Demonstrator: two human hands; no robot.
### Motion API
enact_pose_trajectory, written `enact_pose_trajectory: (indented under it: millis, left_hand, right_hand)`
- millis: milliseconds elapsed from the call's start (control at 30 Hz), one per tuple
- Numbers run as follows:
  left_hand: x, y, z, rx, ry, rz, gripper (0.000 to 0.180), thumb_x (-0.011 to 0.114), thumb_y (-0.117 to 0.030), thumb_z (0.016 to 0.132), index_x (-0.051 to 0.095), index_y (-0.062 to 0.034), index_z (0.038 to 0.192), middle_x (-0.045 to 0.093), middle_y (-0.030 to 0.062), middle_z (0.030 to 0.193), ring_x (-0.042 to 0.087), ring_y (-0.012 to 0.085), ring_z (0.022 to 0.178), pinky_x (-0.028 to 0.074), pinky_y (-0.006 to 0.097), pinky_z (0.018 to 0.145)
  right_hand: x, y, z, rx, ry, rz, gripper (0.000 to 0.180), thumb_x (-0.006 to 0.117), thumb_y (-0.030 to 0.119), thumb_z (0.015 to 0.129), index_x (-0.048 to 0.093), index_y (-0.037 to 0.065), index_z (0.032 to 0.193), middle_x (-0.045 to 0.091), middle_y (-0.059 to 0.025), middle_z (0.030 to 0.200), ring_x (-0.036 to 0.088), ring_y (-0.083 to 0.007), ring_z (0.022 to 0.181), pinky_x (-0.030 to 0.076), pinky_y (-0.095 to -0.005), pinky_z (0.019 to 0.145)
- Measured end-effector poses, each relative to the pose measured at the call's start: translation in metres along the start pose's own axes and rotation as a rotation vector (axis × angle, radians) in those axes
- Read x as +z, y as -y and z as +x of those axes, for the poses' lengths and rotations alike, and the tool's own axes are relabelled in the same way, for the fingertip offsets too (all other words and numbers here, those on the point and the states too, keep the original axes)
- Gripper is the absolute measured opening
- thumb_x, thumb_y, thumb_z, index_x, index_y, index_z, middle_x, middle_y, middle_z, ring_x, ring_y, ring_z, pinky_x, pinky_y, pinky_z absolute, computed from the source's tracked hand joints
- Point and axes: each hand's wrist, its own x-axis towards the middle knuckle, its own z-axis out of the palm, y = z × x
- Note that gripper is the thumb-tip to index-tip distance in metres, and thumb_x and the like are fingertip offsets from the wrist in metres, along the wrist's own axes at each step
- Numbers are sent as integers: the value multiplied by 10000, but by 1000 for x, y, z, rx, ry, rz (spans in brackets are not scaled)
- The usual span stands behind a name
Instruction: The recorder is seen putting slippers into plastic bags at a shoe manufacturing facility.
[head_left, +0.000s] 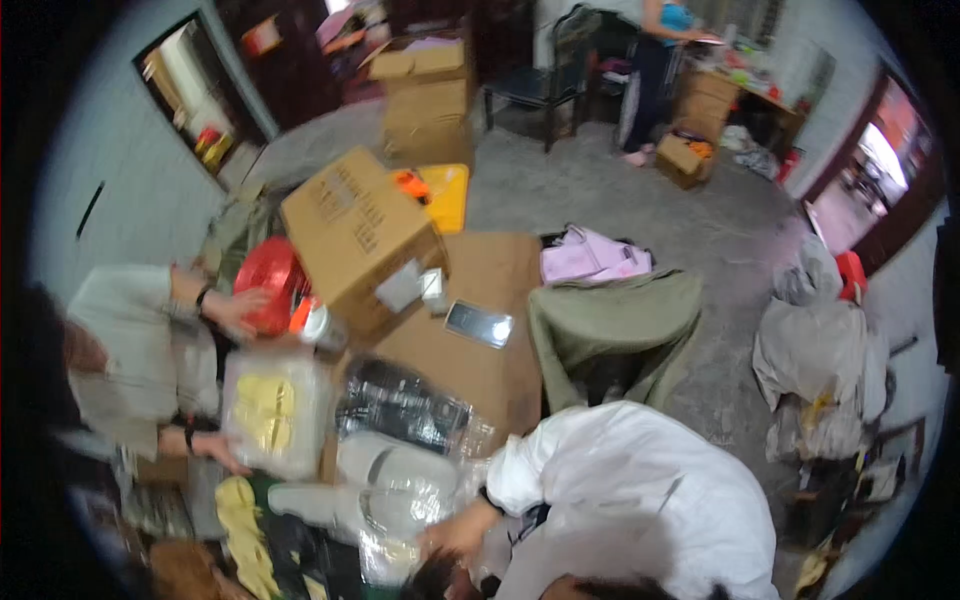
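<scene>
My right hand (462, 535), below a white sleeve and dark wristband, closes on the edge of a clear plastic bag (388, 560) at the bottom middle; its fingers are somewhat blurred. My left hand does not show. Just beyond lie pale grey slipper-like pieces (395, 475) in shiny film. Farther back is a black item in clear wrap (395, 400). To the left, a clear bag with yellow slipper-like pieces (265, 410) lies beside a co-worker's lower hand (218, 452). The co-worker's other hand (240, 312) touches a red round thing (270, 285).
A large cardboard box (360, 235) stands tilted on the brown table (500, 270), near a phone (480, 324) and small white box (433, 290). A green-draped chair (615, 310) stands beyond my sleeve. Grey bags (815, 350) line the right wall. Another person (655, 75) stands far back.
</scene>
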Motion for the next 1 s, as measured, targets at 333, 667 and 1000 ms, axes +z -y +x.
enact_pose_trajectory:
  millis: [333,667,1000]
  left_hand:
    - [-2,33,-63,-581,-497,-1001,164,528,-22,753,577,29,901,589,64,708,562,184,627,428,242,562]
    - [-16,61,-92,-6,-290,173,242,528,-5,745,574,-3,982,603,141,844,575,296,738,464,360,643]
    - [-38,16,-82,-344,-412,-717,253,530,-5,752,552,43,999,575,118,920,567,204,795,454,270,681]
  right_hand:
    - [-93,-141,-206,1557,-923,-37,603,754,321,637,538,-31,1076,582,-156,1030,560,-248,911,421,-331,810]
    - [-80,-160,-215,1624,-1065,659,358,622,132,663,567,-55,964,597,-128,813,575,-259,789,437,-399,689]
    - [-167,2,-26,1188,-666,-585,283,572,148,734,483,-19,944,584,-224,840,574,-397,720,449,-456,626]
